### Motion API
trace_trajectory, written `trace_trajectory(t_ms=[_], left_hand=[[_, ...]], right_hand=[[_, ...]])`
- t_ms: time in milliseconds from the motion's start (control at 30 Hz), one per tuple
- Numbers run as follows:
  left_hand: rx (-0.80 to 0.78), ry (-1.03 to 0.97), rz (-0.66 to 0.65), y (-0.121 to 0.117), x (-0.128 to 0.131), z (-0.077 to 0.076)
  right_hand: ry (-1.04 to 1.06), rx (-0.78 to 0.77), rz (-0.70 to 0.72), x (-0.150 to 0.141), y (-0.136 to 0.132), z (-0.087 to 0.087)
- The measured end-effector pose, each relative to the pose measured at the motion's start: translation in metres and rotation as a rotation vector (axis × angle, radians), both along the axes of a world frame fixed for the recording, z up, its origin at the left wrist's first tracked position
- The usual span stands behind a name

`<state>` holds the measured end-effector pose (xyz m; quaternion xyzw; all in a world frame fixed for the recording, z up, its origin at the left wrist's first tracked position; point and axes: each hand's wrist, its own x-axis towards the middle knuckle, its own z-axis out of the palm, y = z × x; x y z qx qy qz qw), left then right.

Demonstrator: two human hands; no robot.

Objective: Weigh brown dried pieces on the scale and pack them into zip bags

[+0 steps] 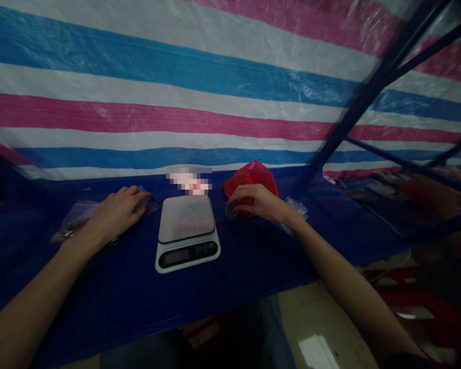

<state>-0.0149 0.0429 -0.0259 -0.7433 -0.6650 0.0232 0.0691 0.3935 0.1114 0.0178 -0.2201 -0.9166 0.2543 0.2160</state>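
Note:
A white kitchen scale (187,219) with a dark display lies between my hands on the blue tabletop. My left hand (123,206), fingers curled, grips the edge of a small clear plastic bag (149,203) left of the scale. Under and beside that forearm is another clear bag (76,218) with small pieces in it, too dim to name. On the scale's right, my right hand (255,199) pinches a small clear plastic cup (231,211) by its rim. Right behind this hand stands a crumpled red plastic bag (258,173); its contents are hidden.
Clear zip bags (296,206) lie right of my right wrist. A blurred pale patch (190,180) is behind the scale. Blue frame bars (353,113) rise at the right, before a striped plastic sheet (169,92). Farther right, another person's arm (438,197) shows dimly.

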Motion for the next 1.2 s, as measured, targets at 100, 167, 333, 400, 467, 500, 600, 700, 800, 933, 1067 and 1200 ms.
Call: trace_trajectory(t_ms=[100,167,333,400,467,500,600,700,800,933,1067,1200], left_hand=[[0.004,-0.015,0.000,-0.001,0.000,0.000],[0.003,-0.029,0.000,-0.001,0.001,0.001],[-0.005,-0.029,0.014,-0.002,0.001,0.002],[0.005,-0.029,0.008,-0.001,0.000,0.001],[0.015,-0.035,-0.009,-0.001,-0.001,0.000],[0.018,-0.037,-0.017,-0.001,-0.001,-0.001],[0.022,-0.034,-0.026,-0.001,-0.001,-0.001],[0.027,-0.024,-0.024,-0.001,-0.001,-0.001],[0.031,-0.026,-0.020,-0.001,-0.001,-0.001],[0.027,-0.014,-0.014,-0.002,0.001,0.000],[0.012,0.000,-0.003,-0.003,0.003,0.003],[0.009,0.006,0.002,-0.002,0.002,0.002]], right_hand=[[0.020,0.010,-0.005,-0.003,-0.002,0.000],[0.043,0.013,-0.024,-0.004,-0.003,0.001],[0.214,0.189,-0.290,0.017,0.008,0.013],[0.247,0.222,-0.458,0.035,0.018,0.017],[0.139,0.158,-0.518,0.051,0.029,0.016],[0.036,0.103,-0.491,0.057,0.034,0.013],[-0.262,0.000,-0.331,0.058,0.043,-0.002],[-0.363,0.131,-0.286,0.045,0.045,-0.019],[-0.423,0.262,-0.363,0.033,0.043,-0.031],[-0.471,0.299,-0.405,0.029,0.041,-0.038],[-0.463,0.280,-0.390,0.028,0.040,-0.039],[-0.429,0.283,-0.399,0.028,0.043,-0.040]])
